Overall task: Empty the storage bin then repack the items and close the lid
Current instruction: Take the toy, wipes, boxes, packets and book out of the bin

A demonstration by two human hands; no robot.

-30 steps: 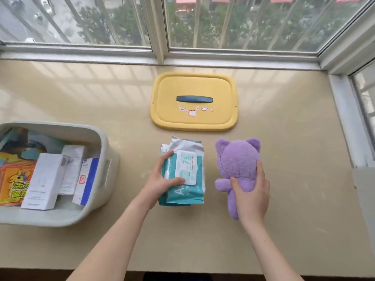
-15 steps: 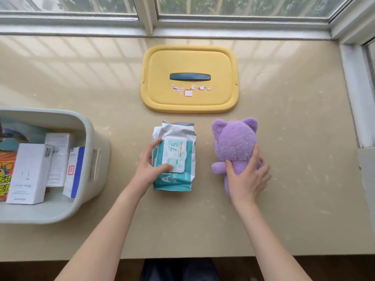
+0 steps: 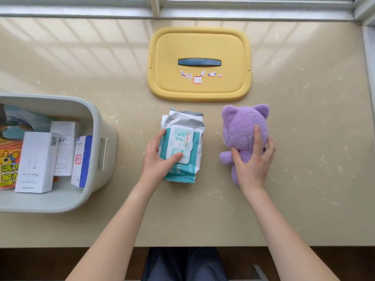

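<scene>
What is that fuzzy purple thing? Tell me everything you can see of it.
The purple plush toy is a soft, furry animal with two rounded ears, a big head and a stubby arm sticking out. No face shows. It lies flat on the beige table, ears toward the yellow lid, which it does not touch, and apart from the wipes pack beside it. The right hand holds its body, thumb by the arm, one finger laid up its head.

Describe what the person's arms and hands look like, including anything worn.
The left hand and right hand carry no gloves, rings, watch or bracelet. Both forearms are bare to the frame's lower edge; no sleeves show. Dark blue trousers show below.
</scene>
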